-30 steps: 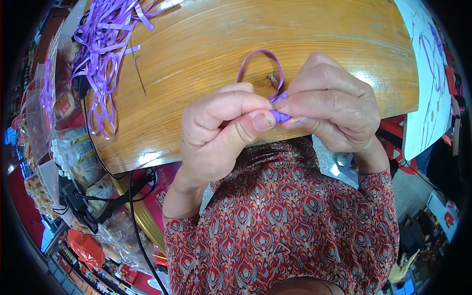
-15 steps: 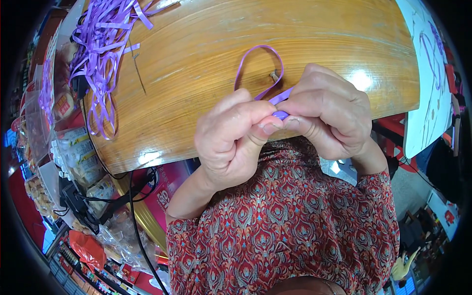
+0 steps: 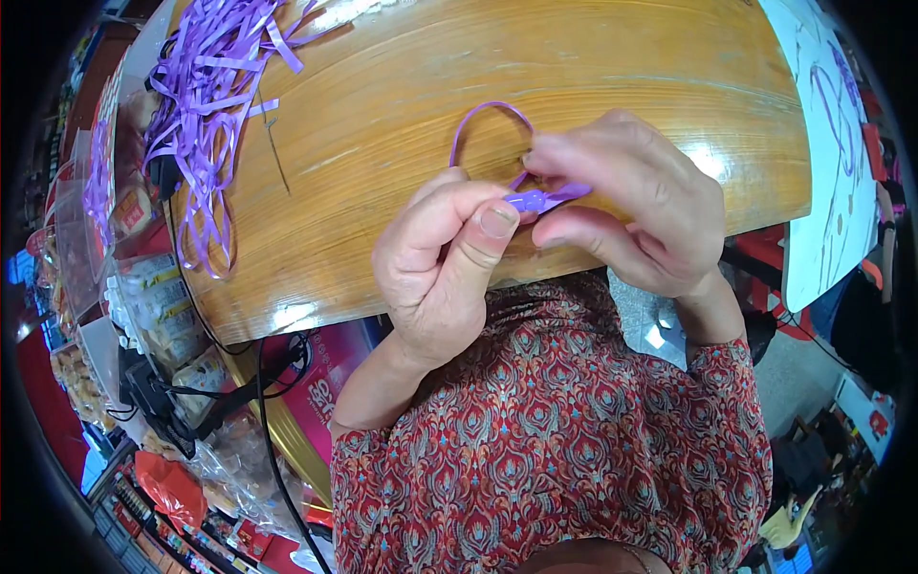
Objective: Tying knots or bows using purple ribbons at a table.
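Over the table's near edge, my left hand pinches a purple ribbon between thumb and forefinger. A small shiny purple piece sits on the ribbon at those fingertips; whether it is a knot or a plastic fitting, I cannot tell. A short flat end of the ribbon points right from it, and the rest curves up in a loop above the wood. My right hand is blurred, its thumb and fingers spread apart around the ribbon's end with nothing gripped between them.
A heap of purple ribbons lies on the wooden table at the far left, beside a thin dark wire. Packaged goods and black cables stand left of the table. A white marbled board adjoins the right side.
My right thumb and fingers have parted and let go of the ribbon, drawing slightly right. The purple piece now shows more fully. My left hand keeps its pinch.
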`<state>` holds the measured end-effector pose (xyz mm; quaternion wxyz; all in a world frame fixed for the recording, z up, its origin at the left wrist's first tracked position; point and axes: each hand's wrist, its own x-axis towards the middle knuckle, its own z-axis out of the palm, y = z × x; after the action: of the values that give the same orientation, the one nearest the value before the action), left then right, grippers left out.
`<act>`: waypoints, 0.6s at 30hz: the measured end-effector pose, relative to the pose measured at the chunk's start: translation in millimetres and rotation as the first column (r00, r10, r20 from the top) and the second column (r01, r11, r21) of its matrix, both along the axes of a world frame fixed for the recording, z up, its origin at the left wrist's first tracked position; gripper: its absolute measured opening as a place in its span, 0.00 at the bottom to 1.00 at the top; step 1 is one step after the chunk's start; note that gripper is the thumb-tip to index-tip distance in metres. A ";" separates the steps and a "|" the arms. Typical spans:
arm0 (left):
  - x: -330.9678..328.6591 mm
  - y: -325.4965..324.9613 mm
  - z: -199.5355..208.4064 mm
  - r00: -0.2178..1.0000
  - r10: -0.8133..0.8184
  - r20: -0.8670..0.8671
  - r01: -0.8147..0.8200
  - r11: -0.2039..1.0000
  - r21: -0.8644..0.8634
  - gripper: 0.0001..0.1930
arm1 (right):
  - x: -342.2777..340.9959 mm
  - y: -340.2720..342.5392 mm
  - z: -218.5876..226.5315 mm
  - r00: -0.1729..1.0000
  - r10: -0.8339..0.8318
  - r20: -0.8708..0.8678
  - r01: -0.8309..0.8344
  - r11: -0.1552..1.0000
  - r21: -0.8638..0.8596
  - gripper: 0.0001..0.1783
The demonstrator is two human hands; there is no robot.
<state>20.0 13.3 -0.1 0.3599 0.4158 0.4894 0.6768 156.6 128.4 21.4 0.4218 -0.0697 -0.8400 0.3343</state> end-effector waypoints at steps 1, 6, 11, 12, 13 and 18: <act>-0.6 -0.1 -0.8 0.999 0.008 -0.044 -0.008 1.000 -0.002 0.06 | -0.3 1.5 -0.1 1.000 0.012 -0.020 -0.010 0.995 0.097 0.24; 2.1 4.2 -2.6 0.996 0.041 -0.073 -0.038 0.998 0.039 0.05 | 3.7 5.7 -4.2 1.000 0.000 -0.002 0.000 0.980 0.200 0.19; 2.0 3.2 -5.5 0.999 0.025 -0.038 -0.023 0.999 0.049 0.05 | 0.8 4.6 -2.0 1.000 -0.013 -0.012 0.015 0.989 0.150 0.18; 2.9 3.8 -5.6 1.000 0.025 -0.009 -0.024 0.998 0.052 0.05 | 1.7 5.6 -0.6 1.000 0.000 -0.006 0.001 0.988 0.154 0.18; 3.2 4.2 -5.7 0.999 0.025 0.020 -0.026 0.998 0.055 0.06 | 2.1 6.4 0.4 1.000 0.014 0.000 -0.014 0.988 0.157 0.18; -1.2 3.9 -3.4 0.986 0.018 -0.168 -0.003 0.996 0.093 0.06 | 3.2 10.0 4.9 0.997 0.053 0.051 -0.064 0.969 0.237 0.17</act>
<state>18.8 17.2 -3.5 0.2940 0.4852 0.4883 0.6631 159.8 138.4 26.3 0.3985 -0.0010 -0.8848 0.2416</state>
